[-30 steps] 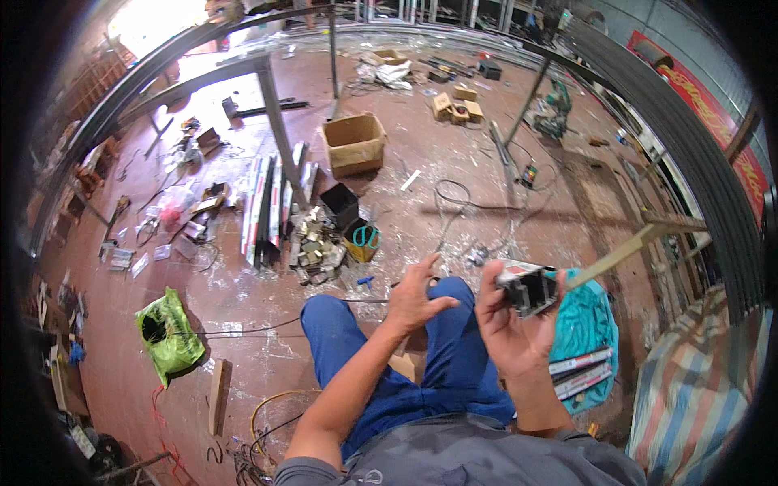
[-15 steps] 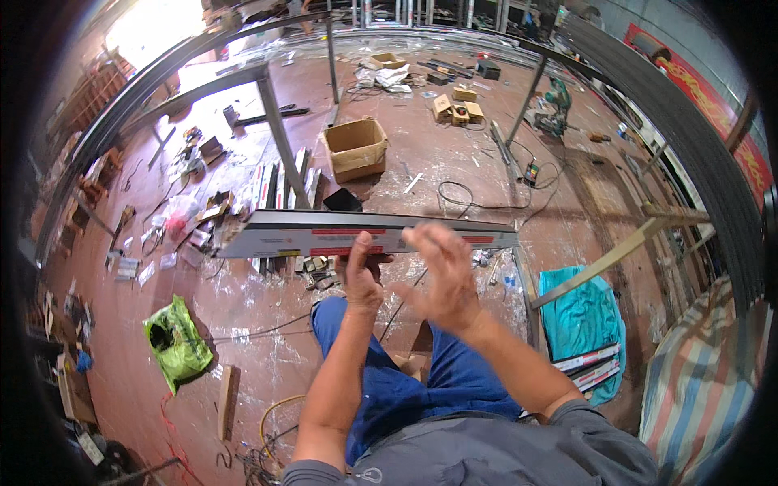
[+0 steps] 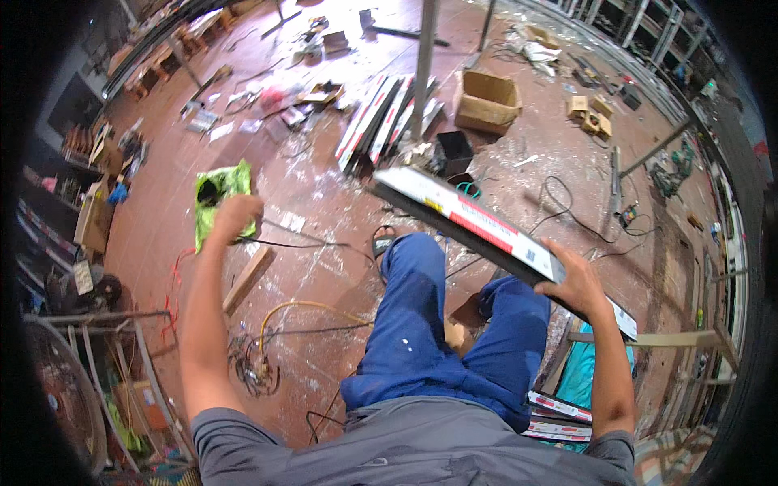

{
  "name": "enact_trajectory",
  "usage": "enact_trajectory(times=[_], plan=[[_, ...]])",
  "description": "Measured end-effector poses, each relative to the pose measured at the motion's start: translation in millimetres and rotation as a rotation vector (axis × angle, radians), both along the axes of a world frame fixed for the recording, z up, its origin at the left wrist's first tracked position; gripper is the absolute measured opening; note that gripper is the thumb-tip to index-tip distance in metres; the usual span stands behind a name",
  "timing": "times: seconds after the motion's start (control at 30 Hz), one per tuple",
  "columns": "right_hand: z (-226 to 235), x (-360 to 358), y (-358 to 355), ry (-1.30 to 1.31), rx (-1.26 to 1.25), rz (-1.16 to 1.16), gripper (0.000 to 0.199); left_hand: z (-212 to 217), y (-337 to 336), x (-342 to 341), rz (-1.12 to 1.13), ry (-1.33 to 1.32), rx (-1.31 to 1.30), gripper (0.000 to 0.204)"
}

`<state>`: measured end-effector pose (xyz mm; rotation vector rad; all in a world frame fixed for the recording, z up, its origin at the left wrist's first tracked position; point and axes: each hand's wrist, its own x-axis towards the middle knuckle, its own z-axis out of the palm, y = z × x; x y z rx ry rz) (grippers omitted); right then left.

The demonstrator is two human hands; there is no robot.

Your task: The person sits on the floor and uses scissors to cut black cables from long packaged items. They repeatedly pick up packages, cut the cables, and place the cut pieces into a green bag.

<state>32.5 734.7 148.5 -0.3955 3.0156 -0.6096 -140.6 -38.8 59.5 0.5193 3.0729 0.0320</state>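
My right hand [image 3: 577, 279] grips one end of a long, dark-edged profile [image 3: 466, 212] faced with white and red printed film. The profile slants over my knees, its far end up and to the left. At my left, my left hand [image 3: 241, 216] is at the right edge of a crumpled lime-green plastic bag [image 3: 220, 190] with a dark opening. The back of that hand hides its fingers, so whether it touches or holds anything cannot be made out.
Several similar profiles [image 3: 381, 121] lie on the floor ahead, beside a metal post [image 3: 423, 69]. Beyond are an open cardboard box [image 3: 486, 101] and a black container [image 3: 452, 152]. Left are a wood block [image 3: 249, 279] and tangled cables [image 3: 255, 368]; right, a metal frame rail [image 3: 673, 338].
My view has swung left. My left hand has let go of the profile and moved out to the green bag. My right hand now grips the profile's end, and the profile has tilted.
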Motion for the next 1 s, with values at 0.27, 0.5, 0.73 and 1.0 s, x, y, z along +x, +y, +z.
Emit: enact_trajectory(times=[0.27, 0.5, 0.73, 1.0], plan=[[-69.3, 14.3, -5.2, -0.291, 0.045, 0.039, 0.099, 26.7, 99.8, 69.7, 0.355, -0.347, 0.867, 0.030], [-88.5, 13.7, -5.6, -0.170, 0.045, 0.101, 0.097, -44.3, 183.7, 110.5, 0.430, -0.688, 1.142, 0.025], [-94.4, 16.2, -6.8, -0.107, 0.049, 0.086, 0.094, -66.1, 206.9, 103.7, 0.393, -0.731, 1.104, 0.025], [-93.2, 15.4, -9.8, -0.097, 0.048, 0.074, 0.094, -65.5, 218.6, 89.8, 0.340, -0.806, 1.074, 0.021]])
